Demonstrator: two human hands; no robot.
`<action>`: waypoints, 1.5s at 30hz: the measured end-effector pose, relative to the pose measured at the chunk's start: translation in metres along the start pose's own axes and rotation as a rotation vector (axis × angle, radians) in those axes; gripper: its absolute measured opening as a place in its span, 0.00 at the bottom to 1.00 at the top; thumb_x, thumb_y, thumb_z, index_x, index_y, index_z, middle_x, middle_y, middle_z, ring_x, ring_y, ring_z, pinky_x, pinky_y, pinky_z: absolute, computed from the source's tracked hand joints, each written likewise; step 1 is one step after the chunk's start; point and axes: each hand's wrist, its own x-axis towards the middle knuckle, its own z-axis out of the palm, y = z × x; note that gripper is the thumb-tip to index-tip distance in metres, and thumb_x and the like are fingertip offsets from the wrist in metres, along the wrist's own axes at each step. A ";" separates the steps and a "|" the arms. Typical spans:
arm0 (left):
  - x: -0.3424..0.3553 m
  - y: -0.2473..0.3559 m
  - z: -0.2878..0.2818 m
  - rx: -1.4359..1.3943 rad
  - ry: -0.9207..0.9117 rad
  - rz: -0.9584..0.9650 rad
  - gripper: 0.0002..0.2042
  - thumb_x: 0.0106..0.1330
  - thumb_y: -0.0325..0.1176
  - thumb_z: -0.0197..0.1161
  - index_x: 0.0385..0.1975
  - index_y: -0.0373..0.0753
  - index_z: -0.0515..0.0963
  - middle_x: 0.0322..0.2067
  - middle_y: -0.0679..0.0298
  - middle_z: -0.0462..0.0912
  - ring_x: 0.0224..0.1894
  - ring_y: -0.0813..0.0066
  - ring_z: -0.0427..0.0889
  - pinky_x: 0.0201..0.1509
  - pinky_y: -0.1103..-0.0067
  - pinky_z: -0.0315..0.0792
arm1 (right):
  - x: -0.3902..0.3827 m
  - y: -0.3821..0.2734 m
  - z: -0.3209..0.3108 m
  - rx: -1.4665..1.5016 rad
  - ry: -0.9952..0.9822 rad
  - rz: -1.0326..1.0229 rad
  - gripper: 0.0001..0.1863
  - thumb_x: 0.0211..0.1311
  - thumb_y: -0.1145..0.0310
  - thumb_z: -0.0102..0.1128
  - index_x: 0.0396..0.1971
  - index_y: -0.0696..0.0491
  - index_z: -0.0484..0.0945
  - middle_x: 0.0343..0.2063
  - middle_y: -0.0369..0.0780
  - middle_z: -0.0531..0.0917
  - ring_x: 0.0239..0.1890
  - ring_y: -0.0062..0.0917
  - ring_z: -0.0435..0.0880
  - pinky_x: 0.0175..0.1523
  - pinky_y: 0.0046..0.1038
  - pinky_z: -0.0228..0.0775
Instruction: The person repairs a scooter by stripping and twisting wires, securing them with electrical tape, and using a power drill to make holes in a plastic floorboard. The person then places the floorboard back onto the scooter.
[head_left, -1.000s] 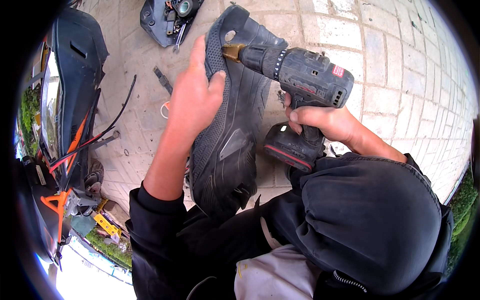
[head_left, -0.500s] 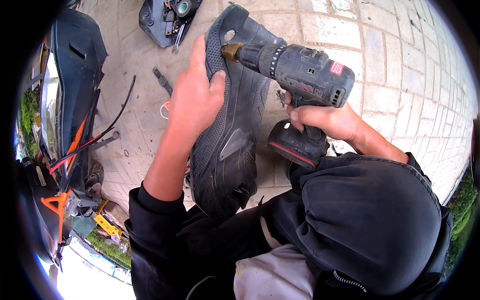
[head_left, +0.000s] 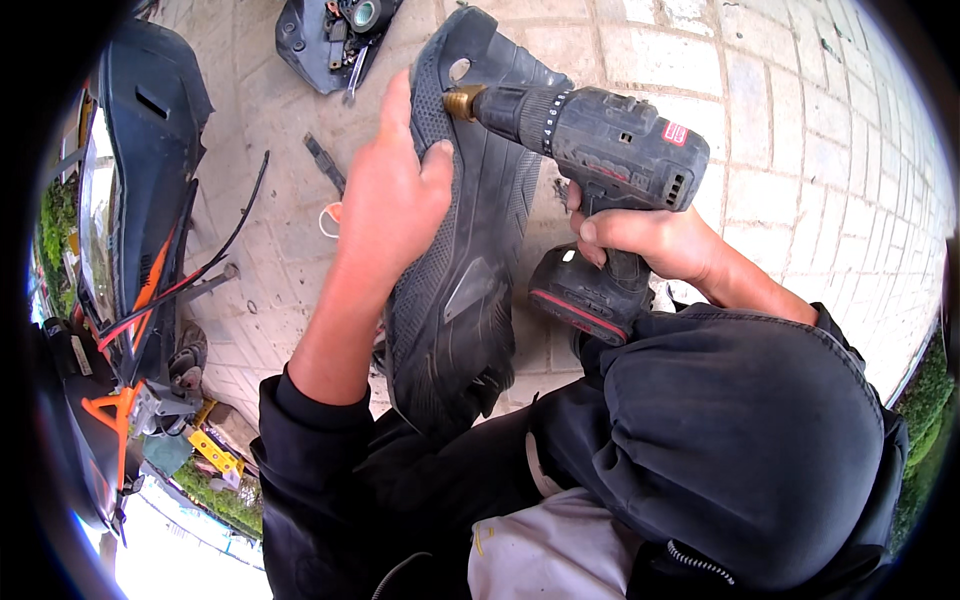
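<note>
My left hand (head_left: 398,190) grips the left edge of a long black plastic panel (head_left: 475,215), thumb on its textured face and index finger stretched along the rim. In my right hand (head_left: 635,235) is a black cordless drill (head_left: 615,145), held by its handle, with the battery pack hanging below. A brass-coloured stepped drill bit (head_left: 462,103) in its chuck points left at the panel's upper part, just below a round hole (head_left: 460,69). The bit's tip meets the panel surface; how deep it sits cannot be seen.
A black tray-like part (head_left: 300,45) holding a tape roll and tools lies at the top on the paving (head_left: 660,60). At the left stands a black and orange vehicle body (head_left: 150,130) with dangling cables. A dark strap-like piece (head_left: 325,162) lies near my left wrist.
The drill bit's stepped ridges show more clearly and its chuck ring has turned. Drill battery and panel have shifted very slightly; both hands keep their hold.
</note>
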 end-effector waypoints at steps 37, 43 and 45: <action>0.005 0.000 0.007 0.076 0.024 0.051 0.33 0.61 0.29 0.56 0.65 0.26 0.52 0.22 0.41 0.77 0.25 0.43 0.78 0.32 0.61 0.70 | -0.004 -0.016 -0.002 -0.129 0.044 -0.001 0.14 0.48 0.78 0.59 0.38 0.59 0.74 0.25 0.37 0.77 0.24 0.20 0.74 0.32 0.24 0.67; 0.004 0.001 0.008 0.097 0.047 0.087 0.32 0.61 0.28 0.56 0.64 0.25 0.53 0.21 0.41 0.77 0.25 0.43 0.78 0.31 0.61 0.70 | -0.004 -0.014 -0.001 -0.098 0.049 0.009 0.14 0.48 0.78 0.59 0.38 0.59 0.74 0.24 0.37 0.77 0.23 0.20 0.74 0.31 0.24 0.67; 0.004 0.002 0.008 0.085 0.042 0.083 0.32 0.61 0.28 0.56 0.64 0.25 0.53 0.21 0.41 0.77 0.25 0.43 0.78 0.32 0.60 0.70 | -0.003 -0.011 -0.002 -0.072 0.045 -0.022 0.14 0.48 0.79 0.59 0.38 0.58 0.74 0.24 0.37 0.76 0.23 0.20 0.73 0.30 0.24 0.67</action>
